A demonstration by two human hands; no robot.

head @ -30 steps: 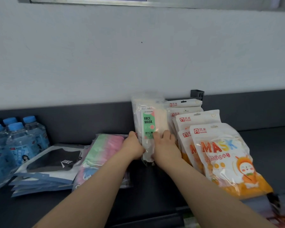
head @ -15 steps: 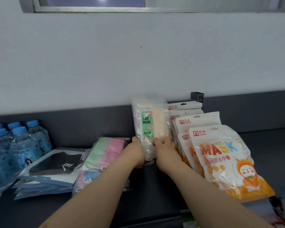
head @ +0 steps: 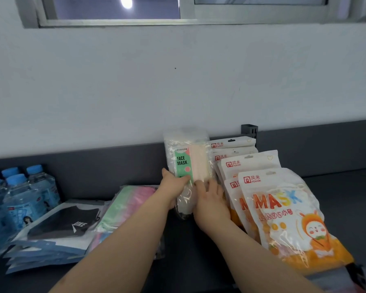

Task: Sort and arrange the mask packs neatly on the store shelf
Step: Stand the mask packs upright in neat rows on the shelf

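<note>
A clear pack labelled FACE MASK [head: 188,157], green card and pale pink masks inside, stands upright against the dark back rail of the shelf. My left hand [head: 172,185] grips its lower left side and my right hand [head: 209,195] holds its lower right side. To its right lean several white and orange MASK packs [head: 279,210] in a row. On its left lies a flat pack of pastel green and pink masks [head: 127,206], and further left a stack of packs with a black mask on top [head: 59,223].
Several water bottles with blue caps [head: 19,199] stand at the far left. The dark shelf surface [head: 190,250] runs along a white wall, with a window frame [head: 178,20] above. A small black bracket [head: 249,130] sits on the rail behind the orange packs.
Both hands have kept hold of the FACE MASK pack and set it more upright against the rail. The camera has tilted up, showing the window.
</note>
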